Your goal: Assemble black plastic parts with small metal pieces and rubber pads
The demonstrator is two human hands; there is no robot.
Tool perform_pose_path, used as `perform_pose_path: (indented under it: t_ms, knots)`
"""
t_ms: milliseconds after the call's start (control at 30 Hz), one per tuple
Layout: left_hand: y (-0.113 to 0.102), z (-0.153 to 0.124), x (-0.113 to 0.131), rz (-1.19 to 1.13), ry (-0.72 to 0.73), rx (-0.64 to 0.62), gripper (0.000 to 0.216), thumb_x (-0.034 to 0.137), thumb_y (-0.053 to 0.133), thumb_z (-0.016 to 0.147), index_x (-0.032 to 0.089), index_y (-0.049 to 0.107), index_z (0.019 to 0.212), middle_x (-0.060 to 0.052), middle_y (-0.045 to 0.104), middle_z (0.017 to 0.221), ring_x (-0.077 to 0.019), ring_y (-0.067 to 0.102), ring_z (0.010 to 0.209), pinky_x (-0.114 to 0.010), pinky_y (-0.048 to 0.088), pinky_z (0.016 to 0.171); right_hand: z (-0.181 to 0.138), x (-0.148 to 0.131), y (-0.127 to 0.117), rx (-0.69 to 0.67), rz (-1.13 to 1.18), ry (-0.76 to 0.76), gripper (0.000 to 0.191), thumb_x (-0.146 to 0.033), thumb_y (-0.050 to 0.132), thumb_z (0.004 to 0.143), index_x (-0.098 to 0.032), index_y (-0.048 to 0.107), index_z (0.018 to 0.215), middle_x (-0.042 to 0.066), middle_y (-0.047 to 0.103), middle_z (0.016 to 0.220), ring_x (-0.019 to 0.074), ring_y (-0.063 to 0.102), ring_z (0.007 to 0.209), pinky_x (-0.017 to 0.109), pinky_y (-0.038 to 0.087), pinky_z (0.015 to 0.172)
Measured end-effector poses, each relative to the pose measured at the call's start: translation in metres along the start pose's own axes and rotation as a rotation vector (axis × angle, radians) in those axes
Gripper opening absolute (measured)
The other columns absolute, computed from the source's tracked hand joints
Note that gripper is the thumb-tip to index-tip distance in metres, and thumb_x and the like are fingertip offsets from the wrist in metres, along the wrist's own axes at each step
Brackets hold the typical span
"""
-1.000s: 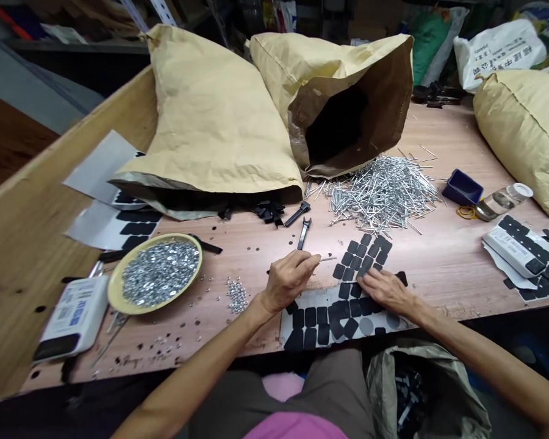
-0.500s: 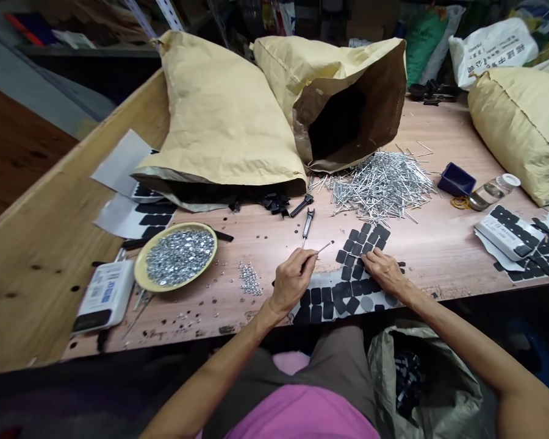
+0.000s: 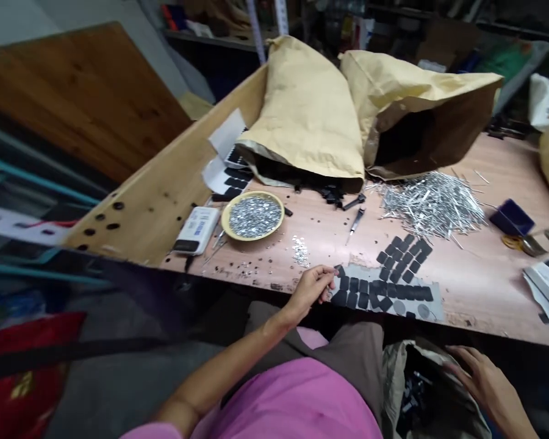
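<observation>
My left hand point(image 3: 312, 286) rests at the near edge of the wooden table point(image 3: 476, 274), fingers curled together beside a grey sheet of black pads point(image 3: 384, 296); whether it holds anything is hidden. My right hand point(image 3: 478, 373) is below the table edge, fingers spread over the rim of a grey bag point(image 3: 421, 390) with black pieces inside, next to my lap. More loose black pads point(image 3: 405, 253) lie just beyond the sheet.
A yellow dish of small metal bits point(image 3: 253, 215), a white box point(image 3: 196, 229), a heap of metal pins point(image 3: 432, 204), a blue tray point(image 3: 511, 217) and two tan paper sacks point(image 3: 311, 116) stand on the table. A wooden side wall point(image 3: 165, 195) rises at its left.
The view swung left and pulled back. My right hand left the black pads and dropped to the grey bag below the table. My left hand drew back to the table's near edge.
</observation>
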State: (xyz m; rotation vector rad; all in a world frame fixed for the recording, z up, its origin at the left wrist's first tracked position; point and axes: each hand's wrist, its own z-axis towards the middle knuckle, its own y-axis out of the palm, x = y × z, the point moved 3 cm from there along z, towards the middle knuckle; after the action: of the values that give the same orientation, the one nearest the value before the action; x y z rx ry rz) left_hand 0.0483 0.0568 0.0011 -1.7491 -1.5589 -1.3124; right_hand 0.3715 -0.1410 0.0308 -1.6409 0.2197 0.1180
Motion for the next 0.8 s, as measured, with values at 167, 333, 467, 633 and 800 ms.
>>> perform_pose_path:
  t_ms: [167, 333, 467, 633, 800]
  knots:
    - [-0.017, -0.006, -0.015, -0.100, -0.018, 0.080, 0.034, 0.046, 0.067, 0.065, 0.014, 0.058, 0.073, 0.005, 0.053, 0.055, -0.0008, 0.033, 0.033, -0.016, 0.019, 0.033, 0.094, -0.086, 0.005, 0.188, 0.206, -0.189, 0.034, -0.046, 0.039, 0.093, -0.023, 0.064, 0.094, 0.005, 0.068, 0.084, 0.0187, 0.066, 0.074, 0.028, 0.052, 0.065]
    - [-0.050, -0.015, -0.021, -0.142, -0.042, 0.196, 0.047, 0.044, 0.067, 0.067, 0.011, 0.063, 0.100, 0.009, 0.045, 0.051, -0.0002, 0.027, 0.033, -0.016, 0.012, 0.033, 0.196, -0.204, 0.058, 0.038, 0.225, -0.396, 0.030, -0.027, 0.036, 0.095, -0.021, 0.065, 0.099, 0.007, 0.067, 0.089, 0.0176, 0.064, 0.081, 0.026, 0.049, 0.068]
    - [-0.076, -0.023, -0.016, -0.124, -0.025, 0.246, 0.053, 0.041, 0.066, 0.069, 0.010, 0.063, 0.111, 0.009, 0.045, 0.050, -0.0011, 0.028, 0.034, -0.017, 0.016, 0.034, 0.229, -0.251, 0.084, -0.125, -0.028, -0.314, 0.025, -0.022, 0.041, 0.094, -0.023, 0.063, 0.105, 0.007, 0.065, 0.095, 0.0198, 0.062, 0.087, 0.026, 0.044, 0.063]
    - [-0.092, -0.025, -0.011, -0.152, 0.041, 0.285, 0.047, 0.040, 0.068, 0.067, 0.009, 0.067, 0.101, 0.004, 0.055, 0.058, -0.0034, 0.041, 0.039, -0.017, 0.028, 0.038, 0.236, -0.272, 0.078, -0.240, -0.186, -0.292, 0.025, -0.027, 0.039, 0.095, -0.027, 0.061, 0.107, 0.007, 0.062, 0.104, 0.0212, 0.059, 0.092, 0.027, 0.039, 0.059]
    - [-0.092, -0.019, -0.013, -0.186, -0.014, 0.282, 0.054, 0.039, 0.069, 0.066, 0.008, 0.065, 0.110, 0.006, 0.050, 0.055, -0.0009, 0.030, 0.035, -0.018, 0.015, 0.035, 0.238, -0.280, 0.082, -0.272, -0.263, -0.313, 0.023, -0.018, 0.039, 0.093, -0.023, 0.059, 0.103, 0.010, 0.061, 0.104, 0.0218, 0.059, 0.091, 0.028, 0.040, 0.061]
